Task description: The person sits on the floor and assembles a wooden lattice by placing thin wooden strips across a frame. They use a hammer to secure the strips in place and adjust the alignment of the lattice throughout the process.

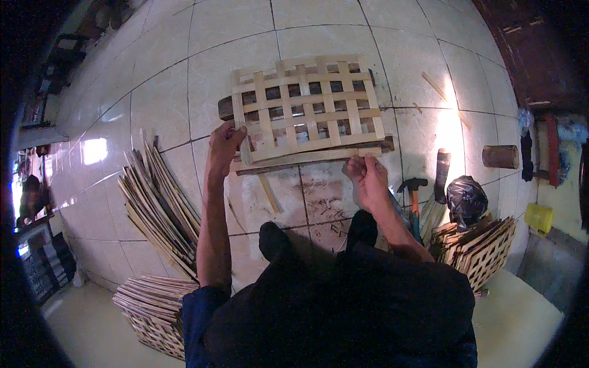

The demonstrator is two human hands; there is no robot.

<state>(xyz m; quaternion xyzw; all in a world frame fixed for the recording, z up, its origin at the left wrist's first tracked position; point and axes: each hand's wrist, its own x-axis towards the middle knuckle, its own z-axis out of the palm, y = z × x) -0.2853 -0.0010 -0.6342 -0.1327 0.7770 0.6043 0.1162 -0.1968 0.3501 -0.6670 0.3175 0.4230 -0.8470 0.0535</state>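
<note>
A woven lattice panel (307, 101) of pale flat strips, likely bamboo, lies before me over dark wooden pieces. At its near left corner my left hand (225, 144) is closed, thumb and fingers pinching the panel's edge. A single pale strip (307, 158) runs along the panel's near side, slightly slanted and apart from the weave at the right. My right hand (368, 176) is closed at the right end of this strip, pinching it between thumb and fingers. A dark wooden bar (226, 108) sticks out past the panel's left side.
Long loose strips (162, 202) lie left of my left forearm, beside a stack of woven panels (153, 306). On the right are a hammer (413, 195), a dark cylindrical piece (442, 175), a black plastic bag (467, 201), more woven panels (485, 251) and a wooden block (500, 156).
</note>
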